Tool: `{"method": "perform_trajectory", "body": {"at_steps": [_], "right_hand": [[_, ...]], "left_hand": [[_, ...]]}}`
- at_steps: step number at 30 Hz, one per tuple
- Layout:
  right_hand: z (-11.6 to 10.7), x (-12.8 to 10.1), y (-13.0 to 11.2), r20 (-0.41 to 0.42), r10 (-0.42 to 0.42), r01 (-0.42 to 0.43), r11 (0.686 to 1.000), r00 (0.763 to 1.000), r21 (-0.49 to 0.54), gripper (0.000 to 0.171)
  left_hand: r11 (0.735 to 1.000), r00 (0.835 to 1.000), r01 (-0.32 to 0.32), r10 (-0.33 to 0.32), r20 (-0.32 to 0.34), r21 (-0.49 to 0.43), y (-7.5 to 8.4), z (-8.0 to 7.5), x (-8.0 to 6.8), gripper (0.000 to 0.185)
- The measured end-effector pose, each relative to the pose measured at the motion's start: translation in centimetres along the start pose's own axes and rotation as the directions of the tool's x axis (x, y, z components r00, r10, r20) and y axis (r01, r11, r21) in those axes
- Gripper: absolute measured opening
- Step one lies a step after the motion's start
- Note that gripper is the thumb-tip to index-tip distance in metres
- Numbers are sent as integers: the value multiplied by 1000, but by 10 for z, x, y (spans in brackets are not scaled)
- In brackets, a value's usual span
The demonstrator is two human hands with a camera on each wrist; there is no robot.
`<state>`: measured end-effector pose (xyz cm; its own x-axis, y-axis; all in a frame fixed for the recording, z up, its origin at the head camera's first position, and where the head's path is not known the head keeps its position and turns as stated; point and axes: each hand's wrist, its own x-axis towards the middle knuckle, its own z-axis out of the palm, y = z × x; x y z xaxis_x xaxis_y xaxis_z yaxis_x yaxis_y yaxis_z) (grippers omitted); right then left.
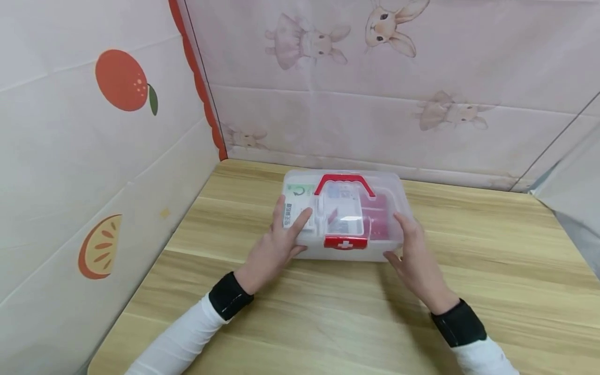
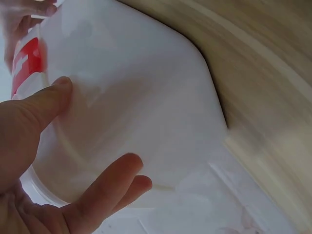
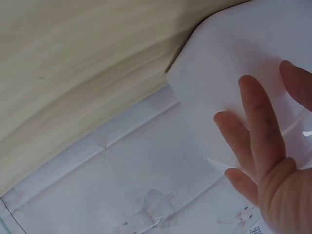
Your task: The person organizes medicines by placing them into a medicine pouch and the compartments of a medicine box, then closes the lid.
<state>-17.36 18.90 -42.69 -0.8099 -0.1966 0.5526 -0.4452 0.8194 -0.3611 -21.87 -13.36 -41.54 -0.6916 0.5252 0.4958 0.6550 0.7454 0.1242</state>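
Both hands flank a clear first-aid box [image 1: 344, 216] on the wooden counter [image 1: 492, 271]. The left hand [image 1: 276, 245] lies open, fingers straight over the lid; the right hand [image 1: 414, 260] presses open against the box's right end beside the red latch [image 1: 345, 242].

Left hand [image 1: 276, 245] far-left, fingers straight, thumb apart. Right hand [image 1: 414, 260] far-right, fingers extended. Both forearms angle inward, white-sleeved, black wristbands.
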Motion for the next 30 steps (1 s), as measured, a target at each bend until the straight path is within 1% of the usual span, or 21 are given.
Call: {"method": "perform_trajectory", "body": {"at_steps": [3, 9, 12, 16, 18, 24, 27, 30], "right_hand": [[7, 17, 2, 41, 34, -35, 999, 999, 8, 111], [24, 55, 4, 89, 95, -97, 995, 991, 25, 106], [33, 73, 5, 106, 104, -106, 994, 989, 14, 108], [43, 92, 7, 108, 104, -104, 995, 989, 1, 109], [48, 99, 8, 112, 117, -117, 993, 987, -10, 107], [58, 115, 10, 149, 185, -181, 983, 971, -41, 102], [61, 122, 10, 154, 186, -182, 982, 970, -41, 102], [63, 127, 9, 156, 194, -189, 981, 969, -45, 100]], "left_hand": [[1000, 1000, 29, -29, 1, 10, -10, 0, 5, 95], [996, 997, 70, -69, -24, 53, -33, 4, 19, 94], [995, 996, 85, -84, -36, 49, -45, 6, 25, 92], [995, 995, 96, -94, -44, 37, -58, 7, 34, 91], [994, 994, 100, -98, -46, 43, -64, 8, 39, 92], [992, 993, 109, -106, -49, 64, -80, 11, 49, 89], [990, 992, 126, -124, -35, 59, -85, 11, 52, 88], [986, 987, 159, -159, -8, 47, -86, 10, 53, 87]]}}
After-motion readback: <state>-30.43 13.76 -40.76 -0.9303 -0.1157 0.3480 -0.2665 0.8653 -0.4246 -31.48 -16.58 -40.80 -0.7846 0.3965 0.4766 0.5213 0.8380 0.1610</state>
